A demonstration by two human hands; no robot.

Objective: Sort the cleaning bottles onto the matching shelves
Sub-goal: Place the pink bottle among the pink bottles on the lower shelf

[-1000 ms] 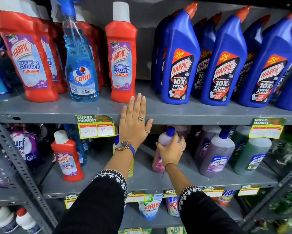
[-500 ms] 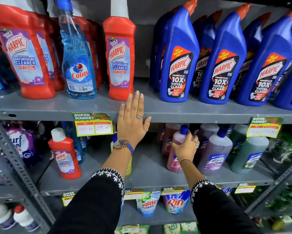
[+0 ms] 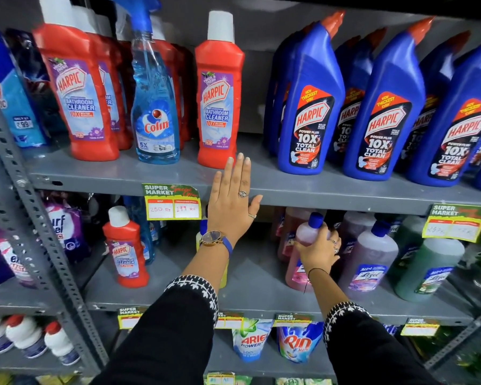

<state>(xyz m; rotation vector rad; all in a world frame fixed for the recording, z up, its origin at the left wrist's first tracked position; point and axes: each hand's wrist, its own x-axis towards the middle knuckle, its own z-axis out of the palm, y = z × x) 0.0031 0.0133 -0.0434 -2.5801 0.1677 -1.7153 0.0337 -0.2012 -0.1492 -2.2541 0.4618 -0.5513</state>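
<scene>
My right hand (image 3: 318, 251) grips a pink bottle with a blue cap (image 3: 303, 234) that stands on the middle shelf (image 3: 261, 293), next to a purple bottle (image 3: 368, 257) and a green one (image 3: 428, 268). My left hand (image 3: 232, 204) lies flat, fingers apart, against the front edge of the upper shelf (image 3: 317, 190), holding nothing. Partly hidden behind my left wrist is a yellow bottle (image 3: 200, 238). A small red Harpic bottle (image 3: 126, 248) stands alone at the left of the middle shelf.
On the upper shelf stand red Harpic bathroom cleaners (image 3: 220, 93), a blue Colin spray bottle (image 3: 154, 107) and several blue Harpic toilet cleaners (image 3: 309, 107). Price tags (image 3: 172, 202) hang on the shelf edges. Detergent pouches (image 3: 299, 343) fill the lower shelf; a grey upright (image 3: 25, 207) stands left.
My right hand has slid the pink bottle to the right along the middle shelf, up beside the purple bottle. My left hand has stayed on the upper shelf edge.
</scene>
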